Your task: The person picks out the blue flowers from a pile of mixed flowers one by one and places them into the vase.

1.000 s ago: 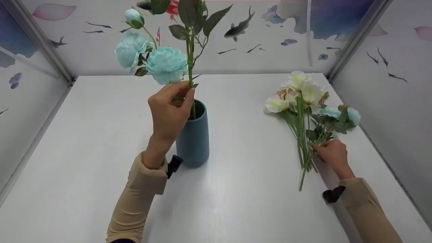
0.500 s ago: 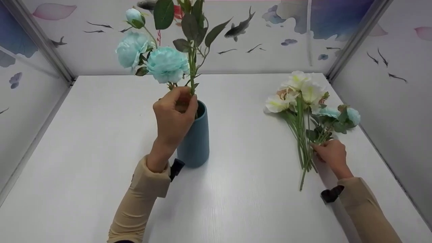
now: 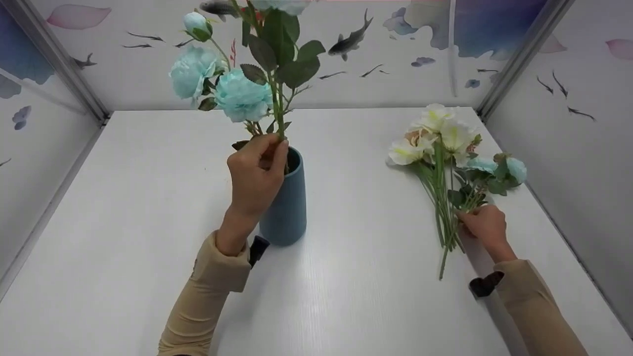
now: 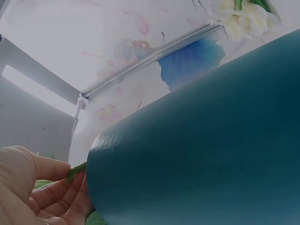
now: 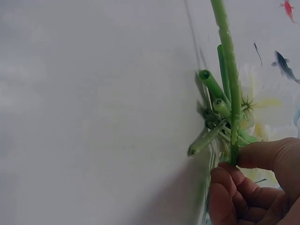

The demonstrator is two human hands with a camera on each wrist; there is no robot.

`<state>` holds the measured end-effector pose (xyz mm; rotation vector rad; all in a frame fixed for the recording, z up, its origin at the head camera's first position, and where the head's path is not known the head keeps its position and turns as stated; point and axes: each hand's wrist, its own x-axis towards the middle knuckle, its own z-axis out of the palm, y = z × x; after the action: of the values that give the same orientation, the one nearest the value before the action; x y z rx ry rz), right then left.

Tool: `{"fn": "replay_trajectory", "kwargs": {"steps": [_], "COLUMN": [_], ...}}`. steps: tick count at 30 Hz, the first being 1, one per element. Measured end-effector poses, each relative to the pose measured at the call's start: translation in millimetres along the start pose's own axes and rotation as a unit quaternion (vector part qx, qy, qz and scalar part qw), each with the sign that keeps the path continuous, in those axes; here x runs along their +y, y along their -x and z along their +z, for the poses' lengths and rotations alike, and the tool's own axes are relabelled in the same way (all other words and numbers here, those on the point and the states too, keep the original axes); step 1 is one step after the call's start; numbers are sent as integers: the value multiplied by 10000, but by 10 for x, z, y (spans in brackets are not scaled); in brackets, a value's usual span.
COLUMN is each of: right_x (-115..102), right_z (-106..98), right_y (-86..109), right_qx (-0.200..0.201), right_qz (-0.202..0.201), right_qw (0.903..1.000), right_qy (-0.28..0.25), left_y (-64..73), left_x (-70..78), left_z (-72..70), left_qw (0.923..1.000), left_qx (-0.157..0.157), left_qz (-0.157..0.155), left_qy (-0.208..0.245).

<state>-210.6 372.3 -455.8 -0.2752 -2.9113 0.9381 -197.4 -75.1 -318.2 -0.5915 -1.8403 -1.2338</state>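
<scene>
A blue cylindrical vase (image 3: 287, 212) stands upright in the head view. My left hand (image 3: 254, 178) pinches a leafy green flower stem (image 3: 281, 111) between thumb and fingers, just above the rim. Its lower end reaches into the mouth, and a pale blue bloom (image 3: 284, 6) is cut off by the top edge. Light blue flowers (image 3: 245, 96) rise behind that hand. In the left wrist view the vase's side (image 4: 201, 140) fills much of the frame. On the right, my right hand (image 3: 487, 227) pinches a green stem (image 5: 229, 70) from a bunch lying on the table.
White flowers (image 3: 437, 128) and light blue ones (image 3: 514, 170) lie with long stems on the white table (image 3: 356, 277). Printed panels with fish and petals wall in the back (image 3: 385, 84) and both sides. Dark cameras (image 3: 487, 284) sit at the wrists.
My left hand has moved slightly down and right, lowering the stem. The stem has turned, its leaves now point differently, and a bloom shows at the top. My right hand has barely moved.
</scene>
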Motion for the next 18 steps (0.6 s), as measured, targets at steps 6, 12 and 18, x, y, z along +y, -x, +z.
{"fn": "replay_trajectory", "kwargs": {"steps": [6, 12, 18], "right_x": [-1, -3, -12], "right_z": [1, 4, 20], "right_y": [-2, -9, 3], "right_qx": [-25, -63, 115], "right_qz": [91, 231, -63], "right_qw": [10000, 9997, 9999], "right_qy": [-28, -51, 85], "left_y": [50, 74, 108], "left_x": [-33, -27, -22], "left_z": [4, 5, 17], "left_qw": [10000, 9997, 9987], "left_qx": [3, -34, -134], "left_qz": [28, 77, 200], "left_qy": [-84, -231, -440]}}
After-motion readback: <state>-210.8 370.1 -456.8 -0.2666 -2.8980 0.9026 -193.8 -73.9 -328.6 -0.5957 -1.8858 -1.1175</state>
